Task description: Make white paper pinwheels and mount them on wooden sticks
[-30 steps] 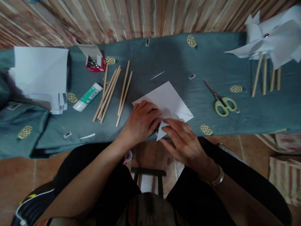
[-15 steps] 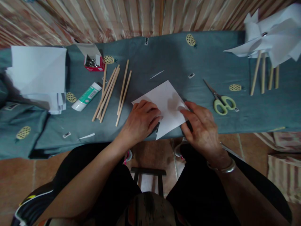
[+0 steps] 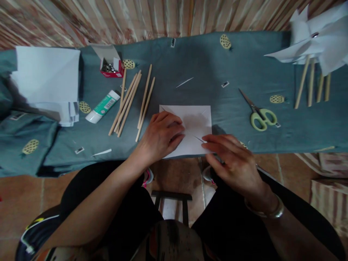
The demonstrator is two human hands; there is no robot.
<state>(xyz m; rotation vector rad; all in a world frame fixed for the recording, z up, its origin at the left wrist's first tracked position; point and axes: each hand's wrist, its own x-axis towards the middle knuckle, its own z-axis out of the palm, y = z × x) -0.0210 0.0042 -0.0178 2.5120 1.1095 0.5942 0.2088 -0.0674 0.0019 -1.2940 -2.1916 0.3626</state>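
A square sheet of white paper (image 3: pixel 194 117) lies at the table's front edge, with cut slits running in from its corners. My left hand (image 3: pixel 163 136) rests on its left side, fingers curled and pressing on the sheet, thumb side hiding the lower left part. At the lower right corner, my right hand (image 3: pixel 231 157) has its fingers on the paper beside one slit, the thumb below the edge; the corner itself is hidden. Green-handled scissors (image 3: pixel 262 117) lie apart on the right, blades spread a little.
Wooden sticks (image 3: pixel 127 105), a glue tube (image 3: pixel 102 106) and a red box of metal fasteners (image 3: pixel 112 69) are left of the sheet. Stacked white paper (image 3: pixel 49 76) sits far left. Paper pinwheels (image 3: pixel 318 43) on sticks lie far right. Thin paper scraps (image 3: pixel 185 82) dot the cloth.
The paper has been turned from a diamond position to lie square with the table edge. My right hand has shifted slightly down to its lower right corner; my left hand stays on it.
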